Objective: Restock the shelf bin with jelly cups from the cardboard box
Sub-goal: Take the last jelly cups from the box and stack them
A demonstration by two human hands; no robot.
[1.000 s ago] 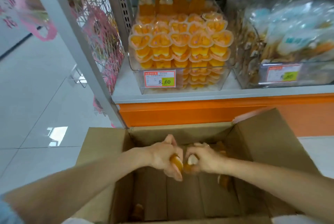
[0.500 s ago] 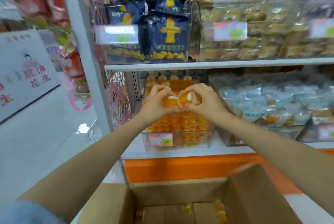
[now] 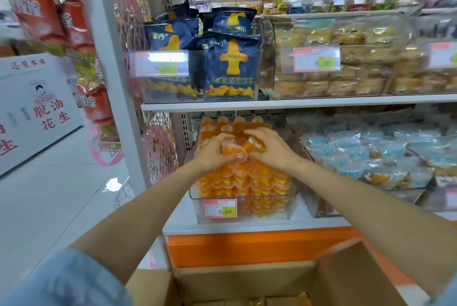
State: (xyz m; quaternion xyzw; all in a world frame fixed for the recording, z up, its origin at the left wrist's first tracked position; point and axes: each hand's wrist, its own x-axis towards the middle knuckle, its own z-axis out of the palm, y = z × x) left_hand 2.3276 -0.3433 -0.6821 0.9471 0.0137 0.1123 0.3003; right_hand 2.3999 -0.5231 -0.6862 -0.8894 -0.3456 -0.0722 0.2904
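Jelly cups point(image 3: 235, 152) cupped between left hand point(image 3: 212, 155) and right hand point(image 3: 273, 150), fingers point(image 3: 257, 133) curled round them, directly above heaped shelf bin point(image 3: 268, 211) at shelf's left end; both hands equally near; cardboard box point(image 3: 247, 277) below.

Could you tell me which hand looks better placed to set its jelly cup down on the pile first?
Probably the left hand: its orange heart-shaped jelly cup lies low, just above the stacked cups in the clear plastic shelf bin. The right hand holds a second jelly cup higher and tilted.

Cardboard box point(image 3: 242, 281) partly below frame edge.
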